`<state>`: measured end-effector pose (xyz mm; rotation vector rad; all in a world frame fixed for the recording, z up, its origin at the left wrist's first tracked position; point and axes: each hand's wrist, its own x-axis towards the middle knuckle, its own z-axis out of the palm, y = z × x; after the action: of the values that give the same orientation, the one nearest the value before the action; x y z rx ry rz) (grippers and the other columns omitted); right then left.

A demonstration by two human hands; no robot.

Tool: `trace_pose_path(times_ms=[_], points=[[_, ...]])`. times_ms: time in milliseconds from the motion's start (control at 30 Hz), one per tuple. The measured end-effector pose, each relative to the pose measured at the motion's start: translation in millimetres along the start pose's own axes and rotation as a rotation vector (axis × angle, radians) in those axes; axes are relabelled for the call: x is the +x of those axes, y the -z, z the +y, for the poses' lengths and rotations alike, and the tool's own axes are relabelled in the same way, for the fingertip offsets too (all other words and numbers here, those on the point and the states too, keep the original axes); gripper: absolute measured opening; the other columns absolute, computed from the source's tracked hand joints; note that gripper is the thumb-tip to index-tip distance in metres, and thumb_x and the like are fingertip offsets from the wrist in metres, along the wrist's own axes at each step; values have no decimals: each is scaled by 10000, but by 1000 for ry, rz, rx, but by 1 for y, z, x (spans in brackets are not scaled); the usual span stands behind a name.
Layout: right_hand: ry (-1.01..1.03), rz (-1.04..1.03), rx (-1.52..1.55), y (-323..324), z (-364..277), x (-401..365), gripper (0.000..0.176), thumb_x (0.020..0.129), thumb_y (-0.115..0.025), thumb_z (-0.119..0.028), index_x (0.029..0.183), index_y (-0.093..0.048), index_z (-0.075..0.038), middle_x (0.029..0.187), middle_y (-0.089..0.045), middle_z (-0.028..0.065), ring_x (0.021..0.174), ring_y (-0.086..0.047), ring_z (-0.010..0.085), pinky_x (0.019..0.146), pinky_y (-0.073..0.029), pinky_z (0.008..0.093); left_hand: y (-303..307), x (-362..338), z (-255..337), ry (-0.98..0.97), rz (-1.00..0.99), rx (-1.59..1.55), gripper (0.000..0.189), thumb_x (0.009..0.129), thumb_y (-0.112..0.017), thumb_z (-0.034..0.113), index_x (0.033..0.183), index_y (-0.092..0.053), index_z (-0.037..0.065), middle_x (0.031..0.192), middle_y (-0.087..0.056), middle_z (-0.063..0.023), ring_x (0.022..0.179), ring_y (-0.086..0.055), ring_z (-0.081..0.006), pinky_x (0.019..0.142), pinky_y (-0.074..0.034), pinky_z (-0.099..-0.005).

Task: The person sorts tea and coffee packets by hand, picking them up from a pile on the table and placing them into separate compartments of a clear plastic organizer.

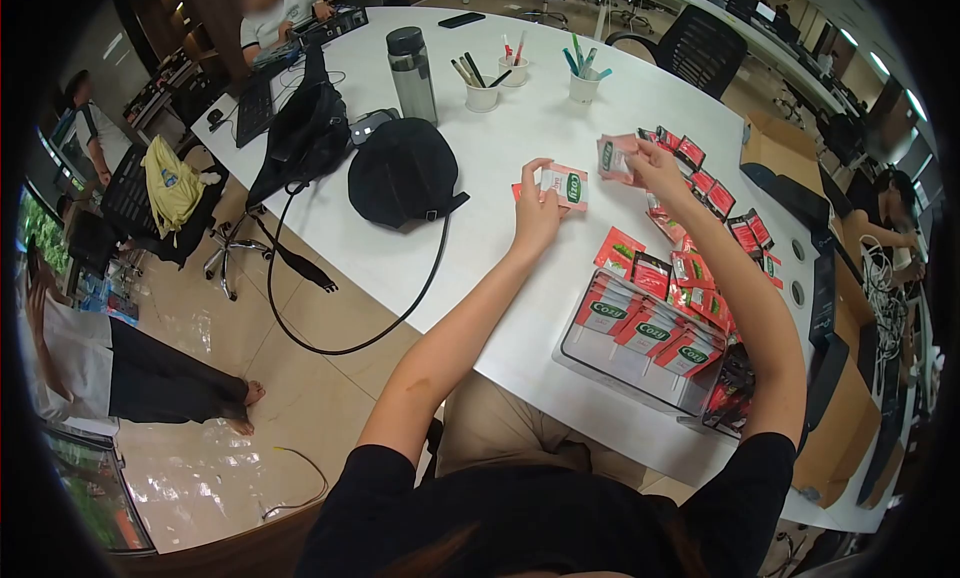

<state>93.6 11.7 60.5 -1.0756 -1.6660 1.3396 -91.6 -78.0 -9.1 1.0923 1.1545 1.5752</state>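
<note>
My left hand (538,206) is closed round a small stack of red-and-white "Cozy" sachets (571,188), just over the white table (490,268). To its right, my right hand (655,166) pinches a similar pale sachet (612,157) by its edge, close to the stack. A clear plastic box (590,356) stands near the table's front edge, with red Cozy sachets (654,330) upright in rows inside. Loose red sachets (712,194) lie scattered beyond and beside it, some partly hidden by my right forearm.
Left on the table are a black cap (403,171), a black bag (303,128) and a dark bottle (413,83). Pen cups (482,98) stand at the back. Open cardboard boxes (785,153) line the right side. People are around the room, one seated across the table.
</note>
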Motion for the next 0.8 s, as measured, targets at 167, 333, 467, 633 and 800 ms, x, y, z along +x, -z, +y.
trace_pose_path(times_ms=[167,333,467,633,800], points=[[-39,-93,177,-18,-9,-13,351,889,-499,-76,1235,-494,-14,1044,-608,59,962,-584,114,867,-474,290,-3,-3,6,255,-94,-377,245,963,-369,156,1155,-488,60,1039,-598,-91,923,-634,-174,777,-530,-290],[-56,-112,108,-44,-6,-31,423,833,-611,-102,1225,-485,-5,1066,-595,67,945,-590,134,815,-496,286,-2,-6,11,168,-130,-453,208,979,-440,196,1092,-511,37,1002,-616,-83,896,-641,-170,810,-550,-295],[-28,-132,-83,-43,-12,-37,359,819,-687,-236,1095,-593,-25,968,-635,34,848,-588,99,745,-466,267,2,-7,11,122,-73,-319,189,961,-487,153,1091,-529,22,927,-630,-66,818,-646,-133,739,-559,-257],[-58,-123,-153,-37,-17,-38,342,844,-656,-374,1003,-637,-71,842,-657,-1,772,-578,64,697,-415,236,-2,-9,15,111,-54,-298,219,962,-496,166,1114,-536,14,854,-632,-48,725,-639,-110,613,-544,-230],[-96,-51,-185,-27,-26,-52,327,802,-704,-227,1063,-606,-56,866,-665,9,785,-598,73,700,-457,234,8,1,-3,63,-20,-297,218,963,-495,176,1097,-528,8,852,-632,-54,725,-637,-106,598,-542,-231]])
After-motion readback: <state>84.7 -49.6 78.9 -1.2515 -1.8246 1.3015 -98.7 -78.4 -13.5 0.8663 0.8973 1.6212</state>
